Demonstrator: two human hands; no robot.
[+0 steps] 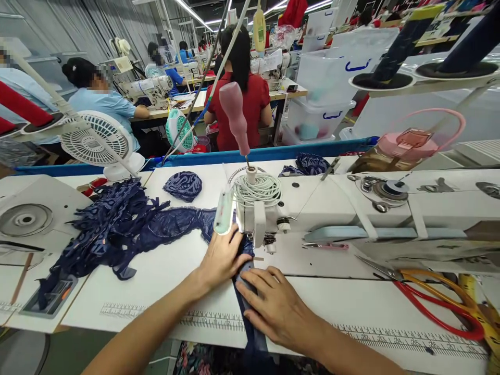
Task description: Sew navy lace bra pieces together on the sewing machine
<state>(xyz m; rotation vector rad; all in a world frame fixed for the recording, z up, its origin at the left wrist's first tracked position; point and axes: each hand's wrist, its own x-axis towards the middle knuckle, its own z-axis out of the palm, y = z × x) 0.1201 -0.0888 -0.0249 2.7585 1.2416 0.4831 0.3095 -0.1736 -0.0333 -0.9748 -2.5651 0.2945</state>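
Note:
A narrow strip of dark blue fabric (250, 323) runs from the table's front edge up to the needle area of a white sewing machine (312, 208). My left hand (222, 260) rests at the strip's left side close to the presser foot, its fingers apart, thumb pointing right. Lower down, my right hand (275, 304) lies on the strip with fingers spread and flat. From the needle area more lacy blue fabric (167, 226) extends left into a heaped pile (105, 229). A folded blue piece (183, 186) sits behind it.
Orange and red-handled scissors (441, 297) lie at the right by a yellow tape measure (471, 286). A pink screwdriver handle (234, 117) stands upright on the machine head. Behind are a white fan (96, 138), a pink-lidded bottle (402, 146) and several seated people.

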